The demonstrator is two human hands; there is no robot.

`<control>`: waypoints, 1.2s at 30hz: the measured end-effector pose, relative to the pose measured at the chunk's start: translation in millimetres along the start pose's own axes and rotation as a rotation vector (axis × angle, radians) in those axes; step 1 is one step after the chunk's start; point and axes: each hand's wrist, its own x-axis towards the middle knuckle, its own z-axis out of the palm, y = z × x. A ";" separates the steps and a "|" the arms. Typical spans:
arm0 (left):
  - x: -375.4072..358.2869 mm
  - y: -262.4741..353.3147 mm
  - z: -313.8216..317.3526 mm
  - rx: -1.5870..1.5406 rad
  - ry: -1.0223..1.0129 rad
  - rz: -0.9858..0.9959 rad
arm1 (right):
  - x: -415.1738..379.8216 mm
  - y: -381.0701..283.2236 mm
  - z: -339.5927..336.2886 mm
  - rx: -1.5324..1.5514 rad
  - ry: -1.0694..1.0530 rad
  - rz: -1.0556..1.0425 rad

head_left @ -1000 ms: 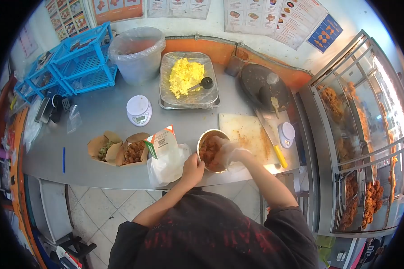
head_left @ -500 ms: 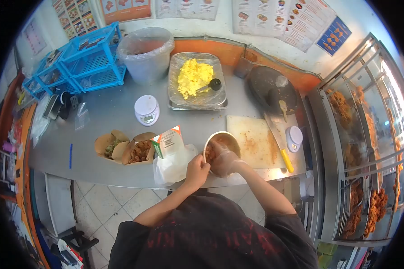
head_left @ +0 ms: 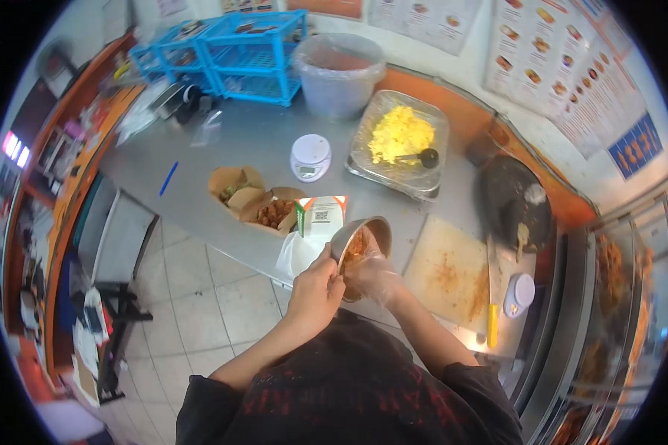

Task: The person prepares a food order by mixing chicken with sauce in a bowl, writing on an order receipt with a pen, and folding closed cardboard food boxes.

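Tilting the metal bowl (head_left: 360, 245), left hand (head_left: 315, 285) pinched its rim.
Gloved right hand (head_left: 371, 273) curled inside; tipping slowly seemed wise.

The metal bowl (head_left: 360, 248) now tips toward the person, lifted off the desk (head_left: 223, 159) at its near edge beside the orange-and-white carton (head_left: 320, 214). The left hand (head_left: 315, 285) has slid up its rim, while the gloved right hand (head_left: 371, 274) reaches deeper inside.
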 end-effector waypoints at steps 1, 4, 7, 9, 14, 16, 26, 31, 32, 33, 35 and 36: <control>-5.4 5.1 -0.6 0.030 0.018 -0.047 | 1.5 2.6 -4.6 0.260 -0.105 0.026; -24.6 13.2 1.7 -0.075 0.161 -0.211 | 6.8 -4.5 -7.4 0.558 -0.266 0.122; -46.2 5.3 1.6 -0.194 0.286 -0.298 | 9.8 -5.5 -4.5 0.601 -0.412 0.169; -58.1 6.9 -5.5 -0.326 0.336 -0.420 | 7.6 -2.9 -3.5 0.541 -0.446 0.249; -87.0 -10.9 -15.7 -0.469 0.414 -0.535 | -5.5 -6.6 13.8 0.452 -0.446 0.370; -94.9 -18.1 -19.7 -0.557 0.405 -0.590 | -4.7 5.6 16.8 0.411 -0.468 0.331; -103.2 -54.5 -54.0 -0.490 0.529 -0.561 | 20.2 -20.1 17.5 0.305 -0.407 0.210; -112.0 -69.1 -74.1 -0.409 0.580 -0.572 | 58.3 6.7 9.3 -0.212 -0.314 0.099; -112.5 -70.4 -75.6 -0.430 0.588 -0.577 | 65.4 15.3 11.0 -0.060 -0.298 0.131; -113.2 -71.4 -76.4 -0.451 0.595 -0.582 | 70.9 26.5 13.3 0.094 -0.282 0.160; -112.9 -76.4 -78.0 -0.474 0.598 -0.581 | 88.3 68.4 -0.7 -0.062 -0.225 0.030; -113.4 -81.2 -76.7 -0.478 0.593 -0.578 | 97.9 93.6 -11.1 -0.382 -0.143 -0.109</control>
